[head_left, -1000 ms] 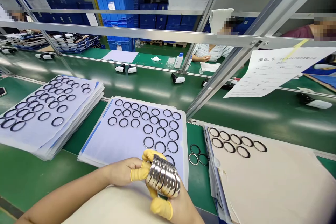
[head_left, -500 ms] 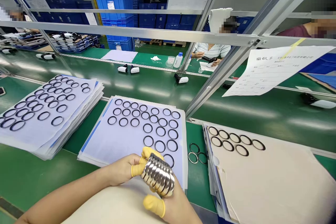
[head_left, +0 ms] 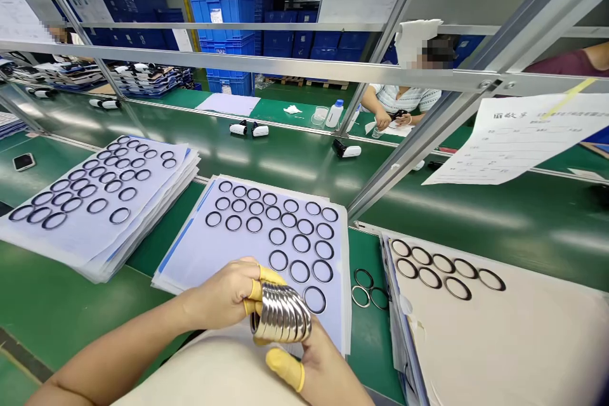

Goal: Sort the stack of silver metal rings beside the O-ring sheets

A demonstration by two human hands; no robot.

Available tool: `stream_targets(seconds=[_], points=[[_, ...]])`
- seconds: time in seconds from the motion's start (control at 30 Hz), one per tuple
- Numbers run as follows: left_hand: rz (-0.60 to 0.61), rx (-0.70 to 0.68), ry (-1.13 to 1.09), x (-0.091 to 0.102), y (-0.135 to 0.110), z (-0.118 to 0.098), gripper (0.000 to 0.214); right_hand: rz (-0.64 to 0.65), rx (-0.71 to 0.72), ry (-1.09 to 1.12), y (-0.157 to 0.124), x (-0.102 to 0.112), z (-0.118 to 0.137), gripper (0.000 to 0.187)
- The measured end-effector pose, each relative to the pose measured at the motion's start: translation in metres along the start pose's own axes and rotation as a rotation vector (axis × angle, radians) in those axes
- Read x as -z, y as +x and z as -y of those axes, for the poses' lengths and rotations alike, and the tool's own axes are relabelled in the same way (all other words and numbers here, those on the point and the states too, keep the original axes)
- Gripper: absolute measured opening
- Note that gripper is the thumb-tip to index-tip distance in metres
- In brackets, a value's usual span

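A stack of shiny metal rings lies on its side between my two hands, close to my body. My right hand carries the stack, with its fingers hidden inside or behind the rings and its thumb, in a yellow finger cot, just below them. At the stack's left end, the yellow-cotted fingers of my left hand are bent onto the rings. Behind my hands, rows of dark-edged rings lie on the white sheets of the middle paper stack.
More rings lie on the left paper stack and the right cardboard-coloured stack. Three loose rings sit on the green table between stacks. A metal frame post slants up beyond. Across the bench, a person handles a small part.
My left hand has shifted its fingers over the left end of the ring stack, and the stack has turned more level. The camera view has swung slightly left.
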State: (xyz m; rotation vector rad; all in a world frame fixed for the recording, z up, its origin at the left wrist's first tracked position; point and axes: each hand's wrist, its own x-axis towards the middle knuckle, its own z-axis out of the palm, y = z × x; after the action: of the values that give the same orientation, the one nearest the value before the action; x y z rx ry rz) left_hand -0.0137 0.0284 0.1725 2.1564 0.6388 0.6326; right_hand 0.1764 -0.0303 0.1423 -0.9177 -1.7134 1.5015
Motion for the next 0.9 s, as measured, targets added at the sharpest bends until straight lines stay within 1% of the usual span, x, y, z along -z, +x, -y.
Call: stream_targets(seconds=[0.1,0.17,0.23,0.33,0.4,0.47,0.53,0.67,0.73,0.8,0.83,0.87,0.9], points=[[-0.031,-0.038,0.059,0.000,0.001,0.003,0.022,0.020,-0.028,0.078,0.001,0.000,-0.001,0.024],[-0.042,-0.047,0.063,-0.002,0.001,0.006,0.020,0.043,-0.014,0.174,0.003,-0.002,-0.005,0.025],[-0.048,-0.046,0.062,-0.004,0.001,0.009,0.017,0.081,0.017,0.256,0.005,-0.004,-0.011,0.032],[-0.041,-0.019,0.068,-0.004,0.001,0.014,0.013,0.119,0.074,0.290,0.008,-0.008,-0.021,0.045],[0.005,0.013,0.104,-0.002,0.002,0.016,0.011,0.093,0.081,0.300,0.010,-0.010,-0.026,0.044],[0.093,0.039,0.166,0.002,0.004,0.018,0.014,0.043,0.076,0.283,0.012,-0.010,-0.029,0.035],[0.199,0.050,0.215,0.009,0.005,0.020,0.018,-0.012,0.076,0.181,0.014,-0.008,-0.030,0.027],[0.363,0.057,0.290,0.028,0.005,0.023,0.017,-0.103,0.039,-0.116,0.018,-0.003,-0.024,0.018],[0.406,0.086,0.347,0.034,0.004,0.023,0.018,-0.101,-0.010,-0.299,0.022,-0.002,-0.021,0.013],[0.412,0.123,0.341,0.036,0.005,0.023,0.017,-0.119,-0.077,-0.470,0.025,0.000,-0.019,0.009],[0.410,0.132,0.303,0.035,0.005,0.022,0.017,-0.138,-0.102,-0.514,0.026,0.001,-0.020,0.010],[0.408,0.138,0.247,0.034,0.005,0.022,0.017,-0.149,-0.115,-0.525,0.026,0.003,-0.021,0.018],[0.404,0.142,0.176,0.032,0.006,0.021,0.017,-0.143,-0.105,-0.510,0.026,0.005,-0.022,0.033]])
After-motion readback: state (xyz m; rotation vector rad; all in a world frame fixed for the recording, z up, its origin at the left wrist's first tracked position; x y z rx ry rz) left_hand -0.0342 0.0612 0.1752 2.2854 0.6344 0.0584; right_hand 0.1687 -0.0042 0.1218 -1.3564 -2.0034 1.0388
